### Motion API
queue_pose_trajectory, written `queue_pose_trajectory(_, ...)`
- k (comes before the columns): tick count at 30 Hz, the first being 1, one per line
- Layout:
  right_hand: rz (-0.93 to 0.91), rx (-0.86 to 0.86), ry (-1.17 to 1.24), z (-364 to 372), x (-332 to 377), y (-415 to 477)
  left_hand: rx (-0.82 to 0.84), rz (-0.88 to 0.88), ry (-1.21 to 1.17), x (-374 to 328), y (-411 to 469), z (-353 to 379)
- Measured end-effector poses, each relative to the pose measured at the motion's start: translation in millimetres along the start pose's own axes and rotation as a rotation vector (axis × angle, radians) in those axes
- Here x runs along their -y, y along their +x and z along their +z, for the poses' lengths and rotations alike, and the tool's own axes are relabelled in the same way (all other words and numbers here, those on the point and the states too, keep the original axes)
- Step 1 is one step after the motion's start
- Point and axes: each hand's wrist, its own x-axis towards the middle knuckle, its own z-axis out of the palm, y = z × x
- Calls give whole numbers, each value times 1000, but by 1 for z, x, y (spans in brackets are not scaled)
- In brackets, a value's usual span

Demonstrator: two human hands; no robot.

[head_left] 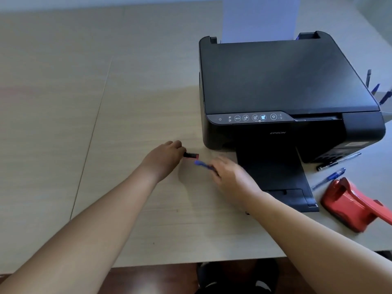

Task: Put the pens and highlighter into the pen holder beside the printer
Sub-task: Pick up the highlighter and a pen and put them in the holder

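My left hand is closed around a short black and red highlighter just left of the printer's front. My right hand grips a blue pen, its tip pointing left towards the highlighter. A black pen and a blue pen lie on the table to the right of the printer's output tray. Behind the printer's right edge, several blue pens stick up; the holder they stand in is hidden by the printer.
A black Epson printer sits on the light wooden table, paper standing in its rear feed and its output tray pulled out towards me. A red hole punch lies at the right, near the table's front edge.
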Motion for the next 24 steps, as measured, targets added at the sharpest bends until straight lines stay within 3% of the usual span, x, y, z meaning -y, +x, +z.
queue_pose_trajectory(3,259,-137,413,-29,16,7,-29,-144,-341,-7,-13,-31)
queue_pose_trajectory(9,422,-297,664,-97,34,13,-129,-313,-848,-34,-28,-110)
queue_pose_trajectory(16,484,-452,838,-176,7,-3,-174,-171,-1143,-107,10,-167)
queue_pose_trajectory(24,574,-643,774,-272,-90,-47,-142,-4,-1277,-235,102,-194)
